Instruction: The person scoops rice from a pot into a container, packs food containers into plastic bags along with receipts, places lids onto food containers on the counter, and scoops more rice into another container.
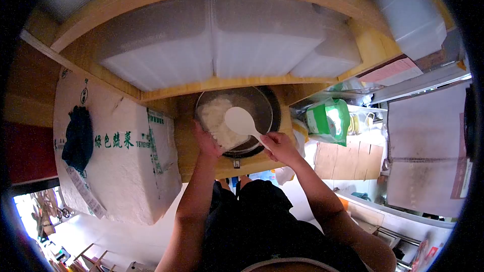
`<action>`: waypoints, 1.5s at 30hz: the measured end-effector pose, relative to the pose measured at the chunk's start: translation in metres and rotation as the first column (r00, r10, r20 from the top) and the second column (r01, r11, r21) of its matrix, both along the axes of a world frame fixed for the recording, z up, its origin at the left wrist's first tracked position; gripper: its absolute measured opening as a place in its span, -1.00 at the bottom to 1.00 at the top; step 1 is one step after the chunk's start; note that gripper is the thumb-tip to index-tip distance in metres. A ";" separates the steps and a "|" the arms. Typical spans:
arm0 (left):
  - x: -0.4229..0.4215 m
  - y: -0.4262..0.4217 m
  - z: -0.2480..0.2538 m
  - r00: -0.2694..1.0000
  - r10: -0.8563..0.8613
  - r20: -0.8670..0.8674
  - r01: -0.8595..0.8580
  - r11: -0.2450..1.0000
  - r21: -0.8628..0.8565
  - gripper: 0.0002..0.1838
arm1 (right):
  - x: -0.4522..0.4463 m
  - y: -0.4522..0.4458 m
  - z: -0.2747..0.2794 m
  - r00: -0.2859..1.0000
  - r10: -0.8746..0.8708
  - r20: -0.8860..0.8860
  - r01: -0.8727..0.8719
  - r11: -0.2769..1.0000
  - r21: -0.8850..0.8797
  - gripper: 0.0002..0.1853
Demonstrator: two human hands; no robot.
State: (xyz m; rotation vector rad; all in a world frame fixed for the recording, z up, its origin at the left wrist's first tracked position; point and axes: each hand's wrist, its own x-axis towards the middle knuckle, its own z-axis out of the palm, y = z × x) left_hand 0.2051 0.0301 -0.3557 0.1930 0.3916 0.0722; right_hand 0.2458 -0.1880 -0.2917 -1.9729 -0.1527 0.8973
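A white paddle-like spoon [239,121] is in my right hand [281,148], whose fingers are closed round its handle. The spoon's round head is over a dark-rimmed round pot [275,116]. My left hand [206,140] is at the pot's left side, against a pale, whitish mass [216,116] that may be in a clear bag or bowl; its edge is hard to make out. The fingers of my left hand are partly hidden and blurred. The pot stands on a wooden shelf [189,163].
Above the pot is a wooden shelf edge [227,83] with whitish plastic bins [262,40]. A large white foam box [116,141] with green lettering stands at the left. On the right are a green-and-white bag [330,121] and cardboard [348,160].
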 end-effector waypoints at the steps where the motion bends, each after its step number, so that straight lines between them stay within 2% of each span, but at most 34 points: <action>1: 0.001 -0.003 -0.024 1.000 -0.015 -0.014 0.015 1.000 -0.024 -0.11 | -0.001 0.006 0.010 0.998 0.029 0.052 -0.027 0.999 -0.036 -0.56; 2: 0.002 -0.004 -0.028 0.999 -0.034 -0.025 0.033 0.998 -0.048 -0.11 | -0.003 0.010 0.016 0.993 0.057 0.103 -0.049 0.996 -0.072 -0.56; 3: 0.003 -0.005 -0.031 0.997 -0.037 -0.069 0.040 0.999 0.033 -0.11 | -0.006 0.010 0.011 0.999 0.024 0.025 -0.023 1.000 -0.016 -0.57; 5: 0.005 -0.010 -0.009 0.988 -0.026 -0.154 0.055 0.980 0.191 -0.10 | 0.000 0.002 0.020 0.983 0.087 0.160 -0.079 0.995 -0.057 -0.58; 6: 0.005 -0.011 -0.001 0.985 -0.057 -0.166 0.084 0.983 0.161 -0.11 | 0.004 -0.003 0.024 0.967 0.123 0.223 -0.107 0.991 -0.081 -0.59; 9: 0.003 -0.014 0.016 0.972 -0.123 -0.199 0.147 0.983 0.108 -0.12 | 0.016 -0.011 0.028 0.982 0.005 0.187 0.003 0.999 -0.044 -0.59; 11: 0.005 -0.016 0.023 0.968 -0.136 -0.212 0.166 0.977 0.133 -0.14 | 0.014 -0.006 0.019 0.996 -0.086 0.008 0.086 0.996 0.013 -0.60; 13: 0.006 -0.016 0.003 0.975 -0.184 -0.124 0.200 0.971 0.129 -0.18 | 0.007 -0.001 -0.001 0.975 -0.158 -0.154 0.176 0.978 0.111 -0.60; 16: 0.003 -0.015 -0.012 0.971 -0.219 -0.095 0.232 0.961 0.153 -0.23 | 0.000 0.002 0.006 0.989 -0.066 -0.132 0.074 0.995 0.061 -0.60; 17: 0.002 -0.014 -0.013 0.968 -0.228 -0.103 0.242 0.956 0.165 -0.25 | -0.001 -0.004 0.002 0.992 -0.010 -0.122 0.024 0.993 0.112 -0.60; 20: -0.001 -0.014 -0.011 0.973 -0.228 -0.046 0.231 0.967 0.102 -0.29 | 0.004 -0.012 0.028 0.980 0.085 0.178 -0.060 0.988 -0.143 -0.61; 23: -0.004 -0.017 -0.008 0.975 -0.221 0.002 0.221 0.975 0.025 -0.30 | 0.008 -0.017 0.049 0.871 0.127 0.474 -0.022 0.975 -0.221 -0.61; 26: 0.000 -0.019 -0.006 0.968 -0.248 0.028 0.249 0.968 -0.034 -0.32 | 0.011 0.001 0.049 0.965 -0.020 0.263 0.037 0.997 -0.060 -0.62; 27: 0.001 -0.020 -0.006 0.965 -0.253 0.073 0.257 0.965 -0.052 -0.33 | 0.014 0.001 0.022 0.973 0.061 0.224 -0.049 0.997 -0.057 -0.61; 29: 0.002 -0.019 -0.007 0.952 -0.263 0.156 0.278 0.957 -0.081 -0.33 | 0.011 0.000 0.017 0.997 -0.008 0.075 0.008 1.000 -0.002 -0.59; 31: 0.002 -0.017 -0.006 0.965 -0.249 0.084 0.254 0.965 -0.064 -0.34 | 0.012 0.005 0.020 0.986 -0.090 -0.138 0.101 0.992 0.076 -0.57; 32: -0.002 -0.019 -0.005 0.969 -0.242 0.042 0.244 0.968 -0.062 -0.35 | 0.011 0.008 0.024 0.992 -0.072 -0.105 0.078 0.995 0.060 -0.57; 34: -0.004 -0.019 0.005 0.968 -0.244 -0.060 0.247 0.968 0.044 -0.35 | 0.007 0.017 0.035 0.998 -0.050 -0.041 0.051 0.998 0.026 -0.56; 35: 0.001 -0.017 0.011 0.966 -0.240 -0.099 0.250 0.962 0.107 -0.36 | 0.005 0.015 0.018 0.998 0.065 0.009 -0.066 0.996 0.064 -0.56; 38: 0.002 -0.007 0.012 0.989 -0.127 -0.069 0.134 0.987 0.093 -0.36 | -0.014 0.007 0.027 0.990 0.069 -0.122 -0.068 0.998 0.014 -0.56; 39: 0.001 -0.005 0.008 0.995 -0.097 -0.007 0.098 0.993 0.069 -0.36 | -0.015 -0.003 0.011 0.976 0.038 -0.215 -0.028 0.998 0.048 -0.57; 42: 0.002 0.004 0.001 0.991 -0.036 0.129 0.036 0.999 0.000 -0.37 | -0.008 -0.033 0.028 0.974 0.065 -0.215 -0.035 0.989 0.141 -0.59; 43: 0.004 0.006 0.004 0.988 -0.034 0.149 0.038 0.999 -0.020 -0.37 | -0.009 -0.034 0.034 0.977 0.074 -0.197 -0.069 0.997 0.034 -0.60; 45: 0.005 0.005 0.012 0.983 -0.037 0.180 0.049 0.997 -0.063 -0.38 | -0.014 -0.024 0.029 0.989 0.077 -0.123 -0.072 0.996 0.046 -0.60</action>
